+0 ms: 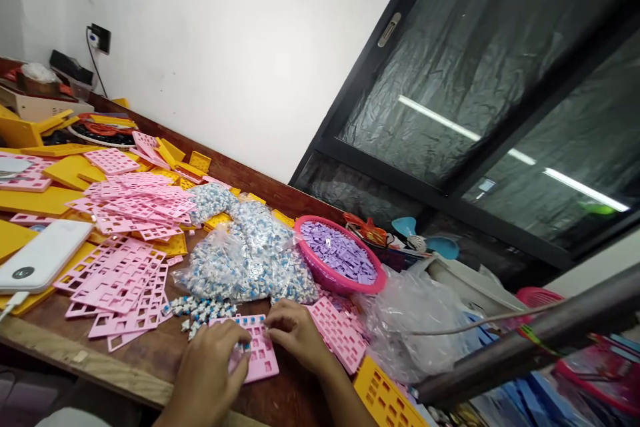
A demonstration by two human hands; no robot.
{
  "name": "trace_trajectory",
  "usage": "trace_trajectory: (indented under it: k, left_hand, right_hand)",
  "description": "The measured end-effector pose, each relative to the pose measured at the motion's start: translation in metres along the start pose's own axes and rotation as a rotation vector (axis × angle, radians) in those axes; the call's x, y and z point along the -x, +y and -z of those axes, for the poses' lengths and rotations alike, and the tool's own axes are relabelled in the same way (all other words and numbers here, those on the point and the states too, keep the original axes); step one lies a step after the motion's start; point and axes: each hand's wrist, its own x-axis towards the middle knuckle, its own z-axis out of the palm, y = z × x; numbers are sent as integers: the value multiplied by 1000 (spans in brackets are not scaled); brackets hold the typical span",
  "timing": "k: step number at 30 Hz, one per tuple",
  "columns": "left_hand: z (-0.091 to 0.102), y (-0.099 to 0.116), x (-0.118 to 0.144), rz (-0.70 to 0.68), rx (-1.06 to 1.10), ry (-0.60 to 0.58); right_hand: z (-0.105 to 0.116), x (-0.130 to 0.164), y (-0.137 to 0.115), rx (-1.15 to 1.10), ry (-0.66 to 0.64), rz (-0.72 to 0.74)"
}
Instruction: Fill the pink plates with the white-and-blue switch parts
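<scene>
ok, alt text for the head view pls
Two bare hands, left hand and right hand, press on a pink grid plate on a wooden table. Behind lie bags of small blue-white parts, stacked pink plates and a pink basket of purple pieces.

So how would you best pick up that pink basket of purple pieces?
Probably by the pink basket's raised rim, both hands on opposite sides, coming from above. It is shallow, open-topped and heaped with loose purple pieces, so keep it level. The bags of switches crowd its left side.
</scene>
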Motion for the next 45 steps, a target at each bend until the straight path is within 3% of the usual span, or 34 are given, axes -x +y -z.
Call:
trace_trajectory:
  k: [3,5,11,17,20,25,32,45]
  left_hand:
    - [-25,15,2,-14,-159,-21]
    - [-29,16,1,-3,-221,-56]
    - [-10,6,-4,65,-222,-204]
    - [0,-4,-3,17,-176,-179]
    - [2,-6,-5,72,-178,-221]
    - [5,-1,-9,154,-176,-279]
    - [1,0,-5,53,-194,-245]
    - [13,23,-13,71,-380,-370]
  right_hand:
    - [-2,3,9,-18,-47,14]
    - [-5,3,8,-10,-81,38]
    - [-12,6,-4,44,-93,116]
    - [-32,4,-1,-73,-5,157]
    - [-40,2,2,-97,30,133]
    - [-41,0,4,-107,47,40]
    - [-47,1,5,-217,86,-47]
    - [-46,2,2,21,13,24]
